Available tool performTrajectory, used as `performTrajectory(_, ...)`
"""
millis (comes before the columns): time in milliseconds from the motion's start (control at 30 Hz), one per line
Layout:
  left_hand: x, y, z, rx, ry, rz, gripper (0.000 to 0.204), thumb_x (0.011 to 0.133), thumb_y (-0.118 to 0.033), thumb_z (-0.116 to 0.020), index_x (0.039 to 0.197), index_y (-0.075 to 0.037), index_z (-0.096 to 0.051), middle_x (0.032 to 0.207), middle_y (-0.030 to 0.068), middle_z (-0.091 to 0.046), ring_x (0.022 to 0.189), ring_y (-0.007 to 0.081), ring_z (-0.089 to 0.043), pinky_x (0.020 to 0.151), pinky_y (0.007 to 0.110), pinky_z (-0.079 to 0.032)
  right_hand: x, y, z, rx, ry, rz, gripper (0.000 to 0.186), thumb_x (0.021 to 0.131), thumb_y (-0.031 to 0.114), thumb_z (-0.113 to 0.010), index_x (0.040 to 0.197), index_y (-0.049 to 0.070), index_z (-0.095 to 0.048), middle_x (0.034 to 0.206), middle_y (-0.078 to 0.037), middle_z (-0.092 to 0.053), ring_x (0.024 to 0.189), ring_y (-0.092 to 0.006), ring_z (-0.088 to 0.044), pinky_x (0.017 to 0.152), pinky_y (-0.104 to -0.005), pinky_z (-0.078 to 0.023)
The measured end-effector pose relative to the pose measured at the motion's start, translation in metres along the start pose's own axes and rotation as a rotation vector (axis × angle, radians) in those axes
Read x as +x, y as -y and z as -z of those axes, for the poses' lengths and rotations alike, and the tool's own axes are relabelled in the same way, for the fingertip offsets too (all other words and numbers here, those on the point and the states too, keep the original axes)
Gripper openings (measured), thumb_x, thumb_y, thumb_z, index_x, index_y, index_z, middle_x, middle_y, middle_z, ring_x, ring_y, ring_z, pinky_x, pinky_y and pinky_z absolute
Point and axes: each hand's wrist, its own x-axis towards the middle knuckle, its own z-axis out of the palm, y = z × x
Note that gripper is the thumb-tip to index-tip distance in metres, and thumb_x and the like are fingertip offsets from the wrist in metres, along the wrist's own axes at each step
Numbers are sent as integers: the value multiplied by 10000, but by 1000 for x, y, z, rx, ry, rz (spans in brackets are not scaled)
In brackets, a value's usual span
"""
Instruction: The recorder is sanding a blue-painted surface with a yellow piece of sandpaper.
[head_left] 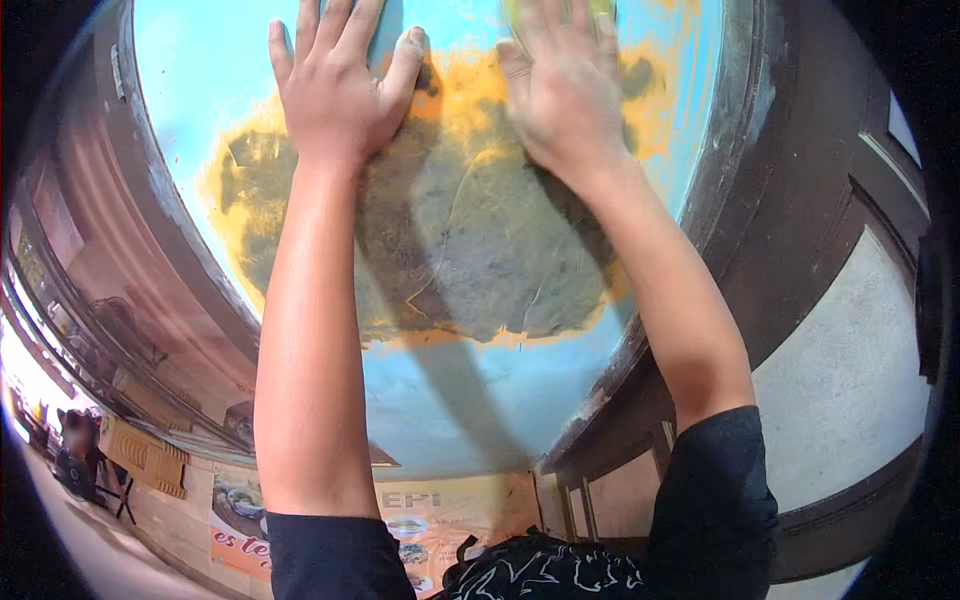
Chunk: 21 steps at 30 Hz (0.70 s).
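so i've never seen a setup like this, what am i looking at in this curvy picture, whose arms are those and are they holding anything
There is no machine here: these are a person's own bare hands. The single picture comes from a wide fisheye camera worn on their head, which is why straight edges bend.

In front of them is a light-blue panel with a large grey-brown patch on it, ringed by orange. The left hand is spread flat against the panel, with no object visible in it. The right hand, somewhat blurred, lies over a yellow-green thing; the top edge cuts it off, so I can't tell what it is or how firm the grip is. A printed banner shows in the background.
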Motion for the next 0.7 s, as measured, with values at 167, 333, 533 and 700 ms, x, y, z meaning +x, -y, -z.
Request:
performTrajectory(167, -1, 1, 1, -51, -4, 29, 589, 821, -321, -530, 1371, -117, -477, 1494, 75, -367, 1414, 304, -256, 1152, 518, -121, 33, 10, 9, 149, 103, 81, 561, 1002, 313, -313, 1433, -45, -291, 1513, -204, -264, 1421, -318, -212, 1165, -443, -122)
performTrajectory(333, -1, 2, 5, -34, -3, 19, 587, 822, -327, -527, 1366, -110, -480, 1492, 78, -369, 1413, 306, -258, 1149, 525, -124, 24, -9, 2, 30, -61, -21, 565, 1004, 312, -305, 1430, -58, -287, 1486, -222, -311, 1407, -344, -237, 1165, -443, -122)
performTrajectory(533, -3, 10, 4, -42, -39, 1, 567, 836, -331, -521, 1364, -128, -485, 1487, 74, -378, 1409, 306, -265, 1147, 524, -131, 1, 29, -3, 143, 33, 181, 541, 998, 289, -336, 1428, -37, -303, 1507, -210, -264, 1419, -328, -215, 1154, -470, -132)
performTrajectory(700, -1, 10, 5, -83, -36, 9, 535, 858, -316, -505, 1363, -141, -494, 1478, 70, -393, 1403, 305, -279, 1140, 529, -144, 37, 16, 5, 108, 6, 21, 552, 996, 311, -343, 1433, -24, -307, 1468, -211, -350, 1392, -339, -277, 1147, -458, -169)
